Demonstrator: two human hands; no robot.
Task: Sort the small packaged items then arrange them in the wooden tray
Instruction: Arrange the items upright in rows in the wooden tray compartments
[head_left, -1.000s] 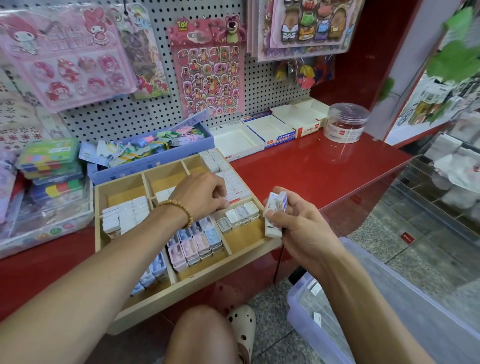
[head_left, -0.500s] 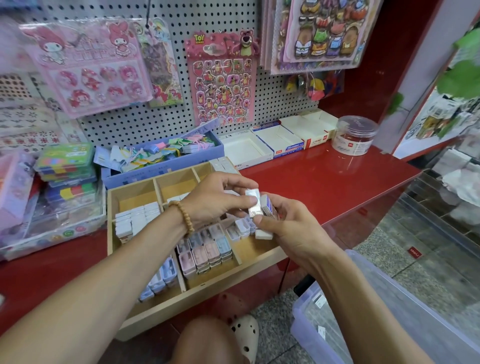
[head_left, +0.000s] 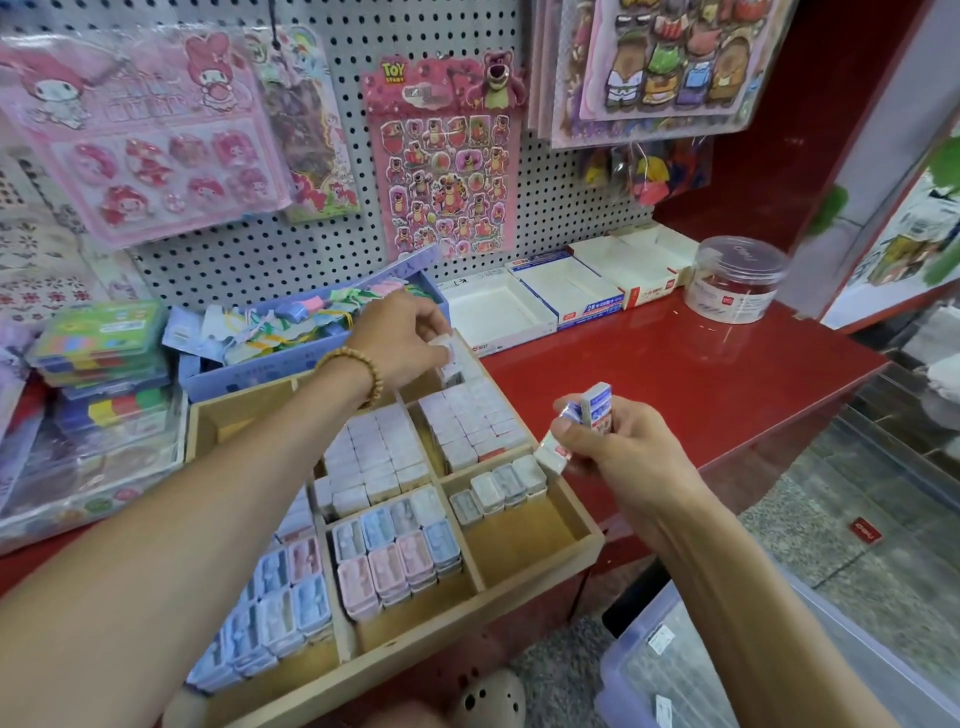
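— Where's the left hand (head_left: 402, 338)?
— Mid-frame, its grip pinching one white packet (head_left: 442, 344) over the wooden tray's (head_left: 524, 582) far corner.
— The right hand (head_left: 618, 447)?
— Curled round several packets (head_left: 592, 410), right of centre.

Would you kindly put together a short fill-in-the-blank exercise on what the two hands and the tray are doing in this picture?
1. The left hand pinches one small white packet over the far ____ corner of the wooden tray.
2. The right hand holds several small packets above the ____ shelf.
3. A beaded bracelet sits on the ____ wrist.
4. The clear round jar stands to the ____ of the open white boxes.

Missing words: right; red; left; right
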